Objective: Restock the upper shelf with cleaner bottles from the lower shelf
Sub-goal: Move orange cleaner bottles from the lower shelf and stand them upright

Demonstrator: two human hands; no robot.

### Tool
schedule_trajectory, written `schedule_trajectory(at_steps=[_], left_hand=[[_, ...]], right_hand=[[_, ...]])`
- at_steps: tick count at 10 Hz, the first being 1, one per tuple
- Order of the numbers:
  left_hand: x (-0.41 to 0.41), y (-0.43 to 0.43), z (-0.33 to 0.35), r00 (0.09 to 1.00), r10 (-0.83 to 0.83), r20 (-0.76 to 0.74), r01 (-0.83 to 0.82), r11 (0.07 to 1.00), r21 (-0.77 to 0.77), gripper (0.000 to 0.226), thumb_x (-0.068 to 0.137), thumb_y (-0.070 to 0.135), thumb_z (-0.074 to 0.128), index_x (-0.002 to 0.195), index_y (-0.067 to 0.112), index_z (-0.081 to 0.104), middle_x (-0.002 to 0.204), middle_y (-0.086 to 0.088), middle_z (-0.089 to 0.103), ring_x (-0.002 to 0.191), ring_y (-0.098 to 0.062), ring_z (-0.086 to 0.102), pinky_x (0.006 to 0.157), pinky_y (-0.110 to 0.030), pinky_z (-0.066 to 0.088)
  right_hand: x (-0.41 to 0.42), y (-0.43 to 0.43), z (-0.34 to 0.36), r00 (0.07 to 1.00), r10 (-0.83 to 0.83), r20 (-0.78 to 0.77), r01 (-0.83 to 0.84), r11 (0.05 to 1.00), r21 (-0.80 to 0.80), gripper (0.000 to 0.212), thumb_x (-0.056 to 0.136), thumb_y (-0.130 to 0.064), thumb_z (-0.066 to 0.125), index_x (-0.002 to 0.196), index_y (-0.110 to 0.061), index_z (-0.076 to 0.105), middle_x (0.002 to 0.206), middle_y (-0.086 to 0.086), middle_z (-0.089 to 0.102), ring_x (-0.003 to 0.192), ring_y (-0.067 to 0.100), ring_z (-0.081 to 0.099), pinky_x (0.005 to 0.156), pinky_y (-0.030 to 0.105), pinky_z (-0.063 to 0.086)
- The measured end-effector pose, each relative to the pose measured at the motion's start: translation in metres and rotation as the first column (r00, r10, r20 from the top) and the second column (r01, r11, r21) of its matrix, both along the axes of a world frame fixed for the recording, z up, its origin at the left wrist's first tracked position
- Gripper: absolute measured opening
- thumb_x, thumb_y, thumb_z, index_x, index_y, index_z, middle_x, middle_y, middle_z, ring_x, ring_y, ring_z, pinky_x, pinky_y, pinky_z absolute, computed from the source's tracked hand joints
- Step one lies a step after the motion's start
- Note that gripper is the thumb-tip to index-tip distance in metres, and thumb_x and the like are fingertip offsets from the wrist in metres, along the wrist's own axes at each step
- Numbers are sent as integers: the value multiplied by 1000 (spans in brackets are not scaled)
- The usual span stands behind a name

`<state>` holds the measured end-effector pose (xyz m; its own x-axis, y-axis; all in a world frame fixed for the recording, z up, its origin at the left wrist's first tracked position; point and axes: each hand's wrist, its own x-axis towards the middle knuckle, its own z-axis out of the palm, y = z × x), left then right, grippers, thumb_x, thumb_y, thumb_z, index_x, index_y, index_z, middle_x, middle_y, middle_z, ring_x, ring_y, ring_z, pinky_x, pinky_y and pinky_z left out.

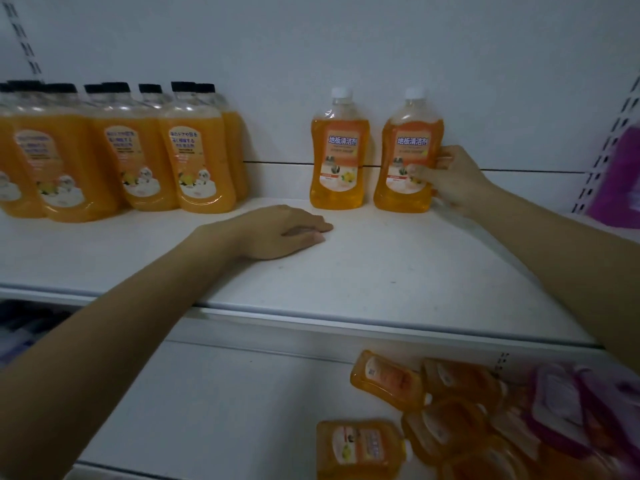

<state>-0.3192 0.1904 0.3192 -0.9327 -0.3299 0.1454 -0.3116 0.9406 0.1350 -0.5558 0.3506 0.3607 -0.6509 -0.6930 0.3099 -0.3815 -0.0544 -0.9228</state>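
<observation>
The right hand (453, 181) grips a white-capped bottle (408, 147), thumb across its label; it stands upright at the back of the upper shelf (381, 271). The left hand (277, 233) rests there loosely curled, holding nothing. The heap (450, 410) on the lower shelf (225, 403) is blurred and cut off at the frame's edge.

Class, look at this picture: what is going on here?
A person is stocking shelves. The right hand grips a white-capped bottle standing on the upper shelf beside a second bottle. The left hand rests on that shelf, holding nothing. More orange bottles lie on the lower shelf.
</observation>
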Motion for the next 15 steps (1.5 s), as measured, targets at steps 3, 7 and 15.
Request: schedule_trajectory(at_steps=[3,7,15], left_hand=[[1,2,-3,999,24,-27,-23,999,27,49,84,73,31,127,53,42,131,21,52,119,-2,48,104,-40,40],[24,37,18,997,-62,-45,58,996,-72,44,96,43,35,135,26,46,138,2,49,125,-16,45,104,-29,31],[226,159,-135,924,-199,-327,239,967,85,42,94,29,49,130,9,50,131,-9,55,120,-26,52,101,-27,32]], right_hand=[[2,-11,-5,990,-81,-114,90,993,72,59,82,-26,69,129,-6,41,131,12,50,116,24,54,98,39,46],[22,7,0,981,-104,-163,148,945,290,80,85,-27,65,146,-10,17,148,10,33,134,26,35,106,34,33],[283,234,-192,643,144,-752,192,920,341,41,89,-23,57,127,-7,54,130,9,53,121,23,47,103,33,33]])
